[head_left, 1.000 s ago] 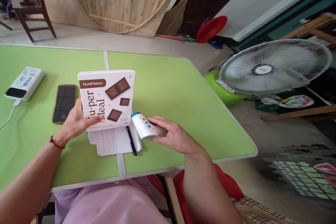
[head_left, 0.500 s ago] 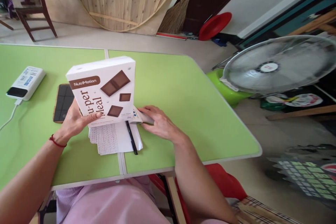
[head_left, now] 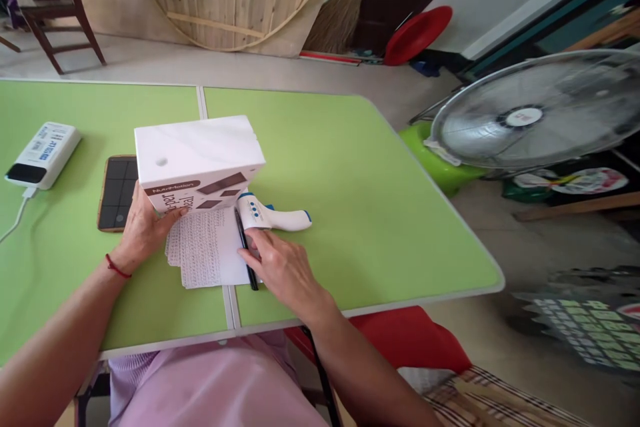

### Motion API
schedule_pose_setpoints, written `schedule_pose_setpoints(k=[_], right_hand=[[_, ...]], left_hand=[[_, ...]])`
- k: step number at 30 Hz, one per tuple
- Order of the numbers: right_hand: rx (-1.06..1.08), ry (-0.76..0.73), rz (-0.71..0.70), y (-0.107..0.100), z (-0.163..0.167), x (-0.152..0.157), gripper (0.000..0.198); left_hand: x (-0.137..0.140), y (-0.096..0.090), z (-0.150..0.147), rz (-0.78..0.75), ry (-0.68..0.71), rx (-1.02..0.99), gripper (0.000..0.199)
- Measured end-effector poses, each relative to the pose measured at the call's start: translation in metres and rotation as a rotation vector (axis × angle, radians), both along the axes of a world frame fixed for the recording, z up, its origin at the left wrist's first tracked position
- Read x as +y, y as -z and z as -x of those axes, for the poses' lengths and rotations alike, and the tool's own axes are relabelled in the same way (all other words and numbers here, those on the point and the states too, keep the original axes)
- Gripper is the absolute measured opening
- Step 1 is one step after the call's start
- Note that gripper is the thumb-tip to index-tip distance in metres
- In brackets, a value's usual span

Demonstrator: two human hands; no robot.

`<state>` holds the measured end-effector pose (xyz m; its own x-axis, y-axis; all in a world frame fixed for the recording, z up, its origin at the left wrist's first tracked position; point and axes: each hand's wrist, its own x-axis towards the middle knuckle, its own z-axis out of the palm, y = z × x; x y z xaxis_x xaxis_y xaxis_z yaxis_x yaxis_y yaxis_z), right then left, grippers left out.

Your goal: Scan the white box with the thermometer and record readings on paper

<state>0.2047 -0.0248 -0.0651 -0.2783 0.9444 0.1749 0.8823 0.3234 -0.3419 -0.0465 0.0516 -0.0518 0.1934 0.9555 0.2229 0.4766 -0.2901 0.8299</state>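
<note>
My left hand [head_left: 145, 223] is closed on the near lower left edge of a white NutriMotion box [head_left: 200, 143]. The box tilts, its plain white top toward me and its printed front facing down toward the papers. Beneath it, a stack of printed papers [head_left: 203, 250] lies on the green table. My right hand [head_left: 280, 263] has its thumb and curled fingers at a black pen [head_left: 254, 278] lying on the papers, the thumb crossing over it. Just beyond those fingers, a white and blue infrared thermometer [head_left: 290, 219] rests on its side, untouched.
A phone [head_left: 117, 193] lies left of the box, and a white power bank [head_left: 45, 153] with a cable sits farther left. The green table [head_left: 360, 213] has a metal-trimmed edge. Off its right side stands a large fan [head_left: 525, 117]; a red chair [head_left: 415, 337] is below.
My right hand has let go of the thermometer and moved left and nearer to me, onto the pen. The box in my left hand has tipped, showing more of its top.
</note>
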Motion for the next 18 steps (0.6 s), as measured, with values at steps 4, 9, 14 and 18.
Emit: schedule_pose_setpoints(k=[4,9,14,18], right_hand=[[0.101,-0.033,0.07,0.001,0.002,-0.002,0.045],[0.514,-0.249,0.14,-0.014,-0.013,-0.011,0.045],[0.85,-0.148,0.078,-0.01,-0.016,-0.022,0.032],[1.085,-0.09,0.154,-0.011,-0.004,-0.013,0.019]], left_hand=[[-0.006,-0.008,-0.002,-0.378,-0.222,0.086,0.058],[-0.025,-0.024,-0.007,-0.809,-0.123,0.031,0.035],[-0.043,-0.012,-0.021,-0.405,0.547,0.54,0.015],[-0.046,-0.001,-0.033,-0.177,0.622,0.799,0.034]])
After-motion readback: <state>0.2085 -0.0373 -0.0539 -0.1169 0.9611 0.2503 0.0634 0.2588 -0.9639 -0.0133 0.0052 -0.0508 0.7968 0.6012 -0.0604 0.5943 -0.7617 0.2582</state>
